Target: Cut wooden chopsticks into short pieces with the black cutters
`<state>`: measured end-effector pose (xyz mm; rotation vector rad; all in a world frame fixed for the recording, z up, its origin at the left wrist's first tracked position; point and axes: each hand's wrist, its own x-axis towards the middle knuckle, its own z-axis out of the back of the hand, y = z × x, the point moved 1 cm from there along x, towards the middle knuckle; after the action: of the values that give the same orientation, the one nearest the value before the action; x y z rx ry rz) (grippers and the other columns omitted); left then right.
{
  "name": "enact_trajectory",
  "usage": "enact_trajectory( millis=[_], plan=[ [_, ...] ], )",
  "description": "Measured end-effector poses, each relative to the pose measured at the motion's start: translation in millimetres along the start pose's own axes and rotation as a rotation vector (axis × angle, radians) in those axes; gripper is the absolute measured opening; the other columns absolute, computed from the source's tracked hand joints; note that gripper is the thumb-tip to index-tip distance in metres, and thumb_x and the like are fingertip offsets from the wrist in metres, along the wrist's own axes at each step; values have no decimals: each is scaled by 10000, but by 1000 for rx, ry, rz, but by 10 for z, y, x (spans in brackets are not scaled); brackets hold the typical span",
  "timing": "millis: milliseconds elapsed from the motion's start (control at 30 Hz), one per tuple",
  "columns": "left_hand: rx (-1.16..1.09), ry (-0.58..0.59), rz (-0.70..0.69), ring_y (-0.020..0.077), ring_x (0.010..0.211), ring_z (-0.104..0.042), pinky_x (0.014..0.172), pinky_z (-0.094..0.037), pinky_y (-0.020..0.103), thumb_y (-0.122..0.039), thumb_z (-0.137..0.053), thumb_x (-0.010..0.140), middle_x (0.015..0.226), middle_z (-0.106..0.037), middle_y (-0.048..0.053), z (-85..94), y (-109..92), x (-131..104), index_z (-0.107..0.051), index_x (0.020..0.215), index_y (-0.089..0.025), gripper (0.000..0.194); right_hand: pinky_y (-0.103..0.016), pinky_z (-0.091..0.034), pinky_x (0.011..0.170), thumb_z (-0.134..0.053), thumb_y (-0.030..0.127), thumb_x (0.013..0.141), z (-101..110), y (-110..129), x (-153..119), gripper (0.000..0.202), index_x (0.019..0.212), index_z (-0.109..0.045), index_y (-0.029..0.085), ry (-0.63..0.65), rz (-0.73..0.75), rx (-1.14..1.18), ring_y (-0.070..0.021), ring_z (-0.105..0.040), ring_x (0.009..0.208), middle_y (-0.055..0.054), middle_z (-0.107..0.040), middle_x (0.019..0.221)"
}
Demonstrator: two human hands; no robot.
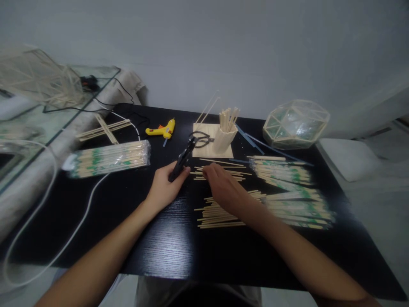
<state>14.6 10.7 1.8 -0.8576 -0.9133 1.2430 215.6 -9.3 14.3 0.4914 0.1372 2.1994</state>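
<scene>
My left hand [168,183] is closed round a black hand tool [183,160], held tilted up over the black table [172,243]. My right hand [220,183] has its fingers pressed together at a small spread of thin wooden sticks [236,174]; what lies between the fingertips is hidden. Nearer the front edge lies a larger pile of sticks [220,215], partly under my right forearm. Behind my hands, a square wooden board [200,151] bears a pair of dark scissors [202,140] and a stick-walled holder [223,140] with upright sticks in it.
A yellow glue gun [162,128] and a wrapped stick bundle [110,159] lie to the left, near a white cable [86,213]. Opened stick packs [297,207] lie to the right. A faceted stick frame [295,123] stands at the back right.
</scene>
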Motion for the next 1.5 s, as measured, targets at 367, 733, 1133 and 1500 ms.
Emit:
enact_trajectory(
  millis=[367, 733, 1133, 1500],
  plan=[
    [-243, 38, 98, 113, 597, -476, 566, -383, 250, -478, -697, 876, 673, -566, -16, -30, -8, -43, -699, 847, -152, 327, -273, -434, 734, -551, 200, 1049, 123, 47, 63, 145, 941, -643, 169, -19, -190, 602, -147, -593, 739, -16, -674, 833],
    [182, -8, -111, 136, 692, -580, 664, -439, 247, -344, -609, 933, 765, -656, -19, 33, -42, -29, -682, 923, -185, 175, -268, -469, 695, -626, 231, 985, 163, 19, 57, 124, 1064, -708, 181, -159, -354, 811, -146, -645, 773, -16, -725, 891],
    [747, -107, -188, 309, 972, -669, 848, -505, 407, -306, -591, 864, 1047, -712, 114, 47, -29, -27, -628, 1162, -173, 328, -225, -390, 475, -684, 268, 919, 188, 19, 67, 240, 1150, -717, 209, -222, -509, 1149, -72, -485, 548, -1, -651, 867],
    [773, -39, -105, 279, 944, -689, 763, -462, 341, -296, -577, 883, 998, -724, 83, 57, -68, -39, -621, 1086, -195, 231, -243, -409, 478, -668, 245, 939, 245, 42, 82, 165, 1077, -741, 192, -189, -506, 1128, -75, -483, 499, 24, -604, 725]
  ],
)
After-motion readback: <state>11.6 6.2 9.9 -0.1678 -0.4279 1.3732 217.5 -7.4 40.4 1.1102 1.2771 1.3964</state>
